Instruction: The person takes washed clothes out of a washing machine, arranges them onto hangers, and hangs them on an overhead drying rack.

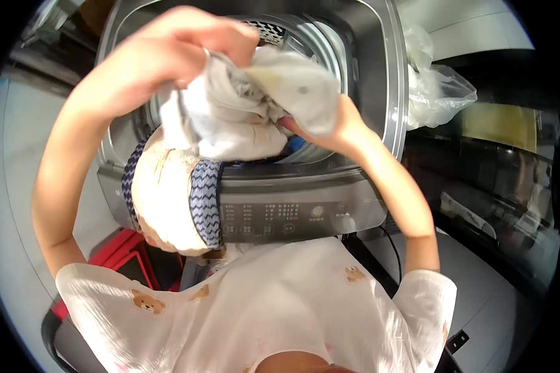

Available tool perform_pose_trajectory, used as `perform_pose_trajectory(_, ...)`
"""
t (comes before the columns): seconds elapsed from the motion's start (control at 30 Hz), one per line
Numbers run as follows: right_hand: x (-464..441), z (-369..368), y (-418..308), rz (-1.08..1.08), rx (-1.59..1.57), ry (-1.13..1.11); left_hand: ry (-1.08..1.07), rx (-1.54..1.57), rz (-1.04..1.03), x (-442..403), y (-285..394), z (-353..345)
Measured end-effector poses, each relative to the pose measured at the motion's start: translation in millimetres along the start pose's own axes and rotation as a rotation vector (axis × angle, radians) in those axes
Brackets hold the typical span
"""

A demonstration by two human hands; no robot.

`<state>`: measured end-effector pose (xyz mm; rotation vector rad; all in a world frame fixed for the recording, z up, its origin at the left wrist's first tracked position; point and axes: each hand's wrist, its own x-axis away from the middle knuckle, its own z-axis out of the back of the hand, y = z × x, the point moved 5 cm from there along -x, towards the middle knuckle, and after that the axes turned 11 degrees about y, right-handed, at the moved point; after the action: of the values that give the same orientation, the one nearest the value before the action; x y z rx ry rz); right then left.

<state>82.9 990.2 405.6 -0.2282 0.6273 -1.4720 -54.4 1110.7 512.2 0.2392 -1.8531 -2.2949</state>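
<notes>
Both my hands are at a bundled white and grey cloth [239,118] over the open drum of a top-loading washing machine [367,193]. My left hand [214,40] is closed on the upper left part of the cloth, its fingers curled and slightly blurred. At the cloth's right side is my right hand [330,127], with fingers partly hidden under the fabric and gripping it. A cream cloth with navy zigzag bands [171,199] hangs over the machine's front edge, below the white cloth. Something blue shows inside the drum.
The control panel [280,217] faces me. Clear plastic bags [438,93] lie right of the machine, near a dark glossy surface [510,186]. A red-framed object [121,255] stands at lower left, and a black cable [395,248] runs at lower right.
</notes>
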Motion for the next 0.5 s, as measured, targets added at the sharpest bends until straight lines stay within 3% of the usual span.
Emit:
perform_pose_trajectory(0.13, -17, -9, -21, 0.233, 0.026, 0.088, 0.288, -0.042, -0.162, 69, 57, 12)
perform_pose_trajectory(0.27, -3, 79, -52, 0.387, 0.193, 0.370, 0.618, 0.095, -0.216, 144, 79, 1)
perform_pose_trajectory(0.33, 20, 127, -54, 0.410, 0.282, 0.521, 0.771, 0.256, -0.139, 167, 75, -24)
perform_pose_trajectory(0.43, 76, 177, -22, 0.247, -0.105, 0.830, 0.883, 0.431, 0.146, 162, 31, -91)
perform_pose_trajectory(0.47, 96, 193, -24, 0.211, -0.148, 0.925, 0.869, 0.426, 0.209, 152, 10, -115)
perform_pose_trajectory(0.5, 115, 206, -34, 0.190, 0.049, 0.959, 0.801, 0.250, 0.139, 141, -12, -136)
